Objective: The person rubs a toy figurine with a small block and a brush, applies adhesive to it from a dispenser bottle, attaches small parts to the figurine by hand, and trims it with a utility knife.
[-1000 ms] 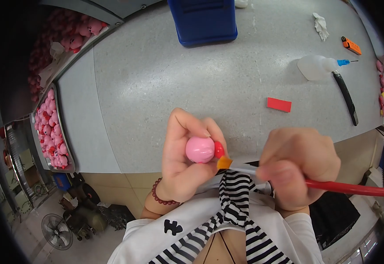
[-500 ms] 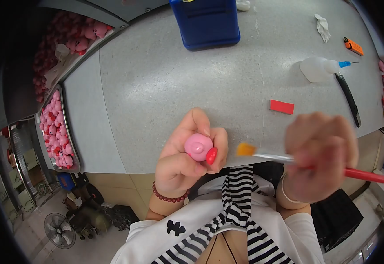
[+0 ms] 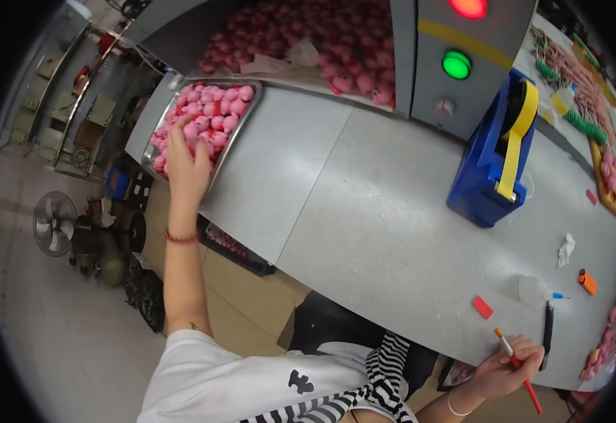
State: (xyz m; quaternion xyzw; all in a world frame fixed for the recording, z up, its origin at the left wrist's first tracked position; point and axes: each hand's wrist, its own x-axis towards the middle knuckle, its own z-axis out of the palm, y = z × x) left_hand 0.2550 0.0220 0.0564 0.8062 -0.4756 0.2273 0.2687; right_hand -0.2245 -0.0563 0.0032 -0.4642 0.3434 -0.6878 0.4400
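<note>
Left hand [image 3: 189, 171] moves from chest to tray [image 3: 237, 136] of pink figures [image 3: 216, 106], desk's [image 3: 378, 218] left end.
Whether its fingers grip one is unclear; the right hand [image 3: 516, 366] still clasps the brush [image 3: 531, 395] near the front edge.

Grey worktable [image 3: 364, 225] across the room, grey metal machine [image 3: 428, 92] at its far side, lit red lamp [image 3: 468, 6] and green lamp [image 3: 456, 64], tan tiled floor [image 3: 241, 299], fan [image 3: 55, 224] at left, metal rack [image 3: 74, 114] beyond.

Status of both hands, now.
Left hand: fingers apart over the pink figures in the metal tray; can't tell whether it grips one.
Right hand: closed, holding the red-handled brush.
</note>
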